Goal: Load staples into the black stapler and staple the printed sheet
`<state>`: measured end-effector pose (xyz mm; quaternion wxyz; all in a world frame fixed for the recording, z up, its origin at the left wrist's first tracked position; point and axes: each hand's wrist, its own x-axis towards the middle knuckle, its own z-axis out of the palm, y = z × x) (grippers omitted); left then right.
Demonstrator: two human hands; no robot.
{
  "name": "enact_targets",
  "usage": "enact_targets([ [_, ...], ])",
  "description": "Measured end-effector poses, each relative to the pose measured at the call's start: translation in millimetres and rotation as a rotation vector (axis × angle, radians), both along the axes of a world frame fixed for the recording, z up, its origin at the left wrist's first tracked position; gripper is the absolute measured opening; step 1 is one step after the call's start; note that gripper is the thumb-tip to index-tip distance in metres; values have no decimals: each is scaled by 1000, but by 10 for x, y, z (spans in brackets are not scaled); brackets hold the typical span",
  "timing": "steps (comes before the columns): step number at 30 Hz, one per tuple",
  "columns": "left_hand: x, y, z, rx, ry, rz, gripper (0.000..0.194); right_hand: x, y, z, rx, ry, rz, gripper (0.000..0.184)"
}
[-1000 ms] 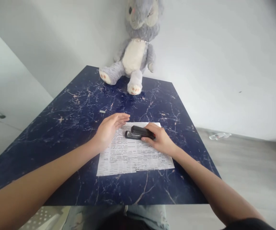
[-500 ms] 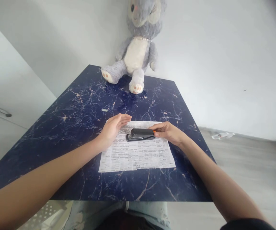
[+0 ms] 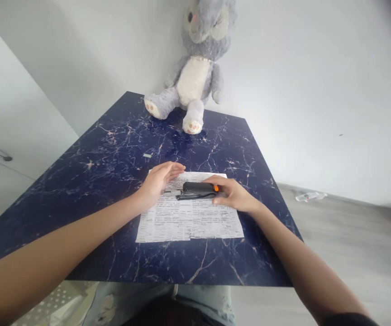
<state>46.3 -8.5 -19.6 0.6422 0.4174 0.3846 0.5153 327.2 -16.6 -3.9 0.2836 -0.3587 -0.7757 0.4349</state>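
A black stapler (image 3: 198,187) with an orange button at its right end lies on printed paper sheets (image 3: 188,222). From its left end a thin metal staple tray (image 3: 171,193) sticks out toward my left palm. My right hand (image 3: 227,192) is around the stapler's right end, fingers on the far side and thumb on the near side. On the paper's left part rests my left hand (image 3: 159,181), its fingers stretched out and slightly cupped. It faces the sliding tray's end; whether it touches it I cannot tell.
The papers lie on a dark blue marbled table (image 3: 90,226). A small pale strip (image 3: 147,155), perhaps staples, lies beyond my left hand. A grey plush toy (image 3: 193,77) sits at the back against the wall. Clear plastic (image 3: 309,196) lies on the floor at right.
The metal tray has slid out of the stapler's left end. My right fingers have shifted around the end, uncovering the orange button. My left hand stays in place.
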Motion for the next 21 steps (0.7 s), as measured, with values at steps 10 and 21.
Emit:
enact_targets([
  [10,-47,8,69,-141,-149,-110,30,22,-308,-158,942,-441,-212,60],
  [21,-69,21,-15,-80,4,-51,12,26,-322,-189,1048,-419,-333,75],
])
